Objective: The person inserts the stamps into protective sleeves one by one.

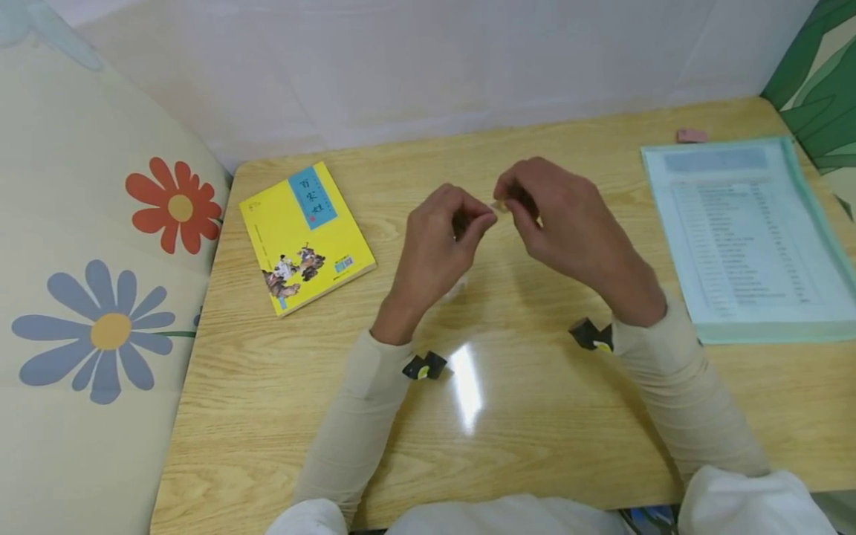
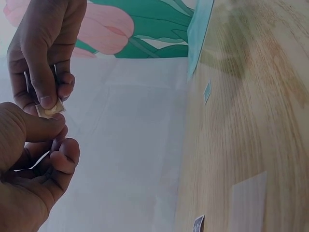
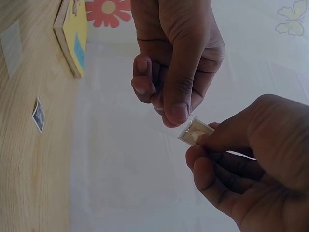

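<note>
In the head view, my left hand (image 1: 438,238) and right hand (image 1: 568,219) meet above the middle of the wooden table, fingertips close together. Between them is a small pale postage stamp (image 3: 197,131) with toothed edges. The right thumb and a finger pinch its body. At the opposite edge, the left thumb and finger pinch together, seeming to grip that edge. A faint clear film shows beside the stamp in the right wrist view, but its outline is hard to make out. The left wrist view shows the stamp (image 2: 49,110) partly hidden by both thumbs.
Loose stamps lie on the table, one dark-pictured (image 3: 38,116) and one greenish (image 2: 207,92), near a clear rectangular sleeve (image 2: 248,203). A yellow book (image 1: 307,238) lies left; a pale green folder with a printed sheet (image 1: 749,238) and a pink eraser-like block (image 1: 691,135) lie right.
</note>
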The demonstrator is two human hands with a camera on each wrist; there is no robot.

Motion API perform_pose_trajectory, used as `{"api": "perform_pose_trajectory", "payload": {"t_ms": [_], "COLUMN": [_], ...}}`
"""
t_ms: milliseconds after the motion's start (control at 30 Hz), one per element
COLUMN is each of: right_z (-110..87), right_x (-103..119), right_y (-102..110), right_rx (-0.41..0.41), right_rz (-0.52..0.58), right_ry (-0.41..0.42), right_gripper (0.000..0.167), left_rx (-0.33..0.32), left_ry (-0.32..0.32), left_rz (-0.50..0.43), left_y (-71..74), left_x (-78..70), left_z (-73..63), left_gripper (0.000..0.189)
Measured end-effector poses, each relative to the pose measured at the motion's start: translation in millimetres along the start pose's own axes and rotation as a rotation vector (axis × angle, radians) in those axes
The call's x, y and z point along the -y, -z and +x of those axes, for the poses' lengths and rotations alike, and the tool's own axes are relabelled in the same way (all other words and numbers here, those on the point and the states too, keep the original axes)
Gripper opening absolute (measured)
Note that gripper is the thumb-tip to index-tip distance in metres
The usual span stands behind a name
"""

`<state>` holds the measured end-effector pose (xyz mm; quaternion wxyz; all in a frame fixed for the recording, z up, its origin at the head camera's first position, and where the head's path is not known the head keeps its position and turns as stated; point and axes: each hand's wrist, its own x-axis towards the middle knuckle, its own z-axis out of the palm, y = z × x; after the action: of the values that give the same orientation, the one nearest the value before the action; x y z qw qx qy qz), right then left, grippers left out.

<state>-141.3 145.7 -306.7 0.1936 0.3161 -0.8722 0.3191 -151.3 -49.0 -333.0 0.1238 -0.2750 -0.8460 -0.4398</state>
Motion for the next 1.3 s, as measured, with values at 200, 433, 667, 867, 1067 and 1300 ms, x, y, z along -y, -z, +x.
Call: {"api": "perform_pose_trajectory", "payload": {"t_ms": [200,433,667,867,1067,1300], "right_z": [0.1,0.1,-1.1,-0.7,-1.0,-1.4], "right_x": [0.8,3.3,3.0,3.2,6.3,8.6], "right_y": [0.6,-0.8,-0.3,-2.1,-3.6,0.5], "right_rx": [-0.003,-0.021,-0.018,-0.02,-0.021,0.008], "right_rz": [-0.018,-0.044,-0.039,-0.058,-0.062,-0.06], "right_ry": [0.002,0.017,0.026,-0.006,-0.019,-0.057], "right_gripper": [0.009,0.009,0.009,0.009,0.01,0.01], "left_rx": [0.005,-0.004,-0.006,-0.008,-0.028,-0.02], "left_ry": [-0.003,-0.005,-0.009,-0.014,-0.015,-0.022], "left_rz": [0.004,0.002,0.006,0.006,0.015,0.012], "left_y": [0.0,-0.5,-1.4,-2.5,-3.0,-2.1], "left_x": [0.2,0.2,0.3,0.9,2.0,1.4], "left_z": [-0.3,0.4,0.4,0.2,0.3,0.6], "left_gripper": [0.011,0.011,0.011,0.011,0.012,0.012]}}
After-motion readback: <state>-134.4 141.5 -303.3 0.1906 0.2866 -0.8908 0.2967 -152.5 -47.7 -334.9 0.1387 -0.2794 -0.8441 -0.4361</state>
